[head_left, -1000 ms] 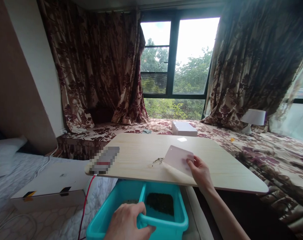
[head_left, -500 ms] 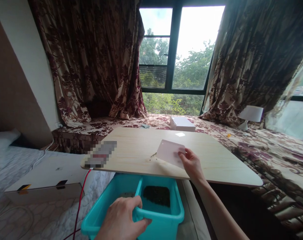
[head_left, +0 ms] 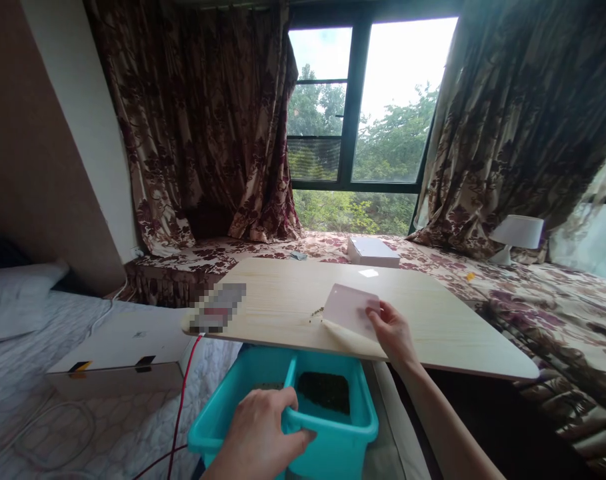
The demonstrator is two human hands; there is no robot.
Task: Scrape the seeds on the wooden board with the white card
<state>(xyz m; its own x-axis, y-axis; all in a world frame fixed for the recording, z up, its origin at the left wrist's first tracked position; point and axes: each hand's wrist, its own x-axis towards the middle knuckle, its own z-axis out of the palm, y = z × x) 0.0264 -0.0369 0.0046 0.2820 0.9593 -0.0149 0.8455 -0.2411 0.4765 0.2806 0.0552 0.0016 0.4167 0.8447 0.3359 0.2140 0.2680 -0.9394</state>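
My right hand [head_left: 393, 328] pinches the right edge of a thin, translucent plastic scraper sheet [head_left: 350, 308], held tilted over the wooden tabletop [head_left: 277, 287]. Beside the sheet's left edge lies a small scatter of dark crumbs [head_left: 317, 313]. Below the table's front edge is a turquoise two-compartment bin [head_left: 340, 430]. My left hand [head_left: 263, 427] grips its near rim by the divider, thumb outside and fingers over the edge. Dark loose material [head_left: 324, 392] lies in the right compartment; the left one shows a little greyish matter, partly hidden by my hand.
A pixelated flat object [head_left: 220, 308] lies at the table's left end, with a red cable [head_left: 181, 393] running down from it. A white box [head_left: 123, 353] rests on the bed at left. Behind the table are another white box [head_left: 374, 252] and a lamp [head_left: 517, 233].
The whole view has shifted, so everything sits a little farther right. Both hands keep their holds, and the sheet and crumbs look the same relative to each other.
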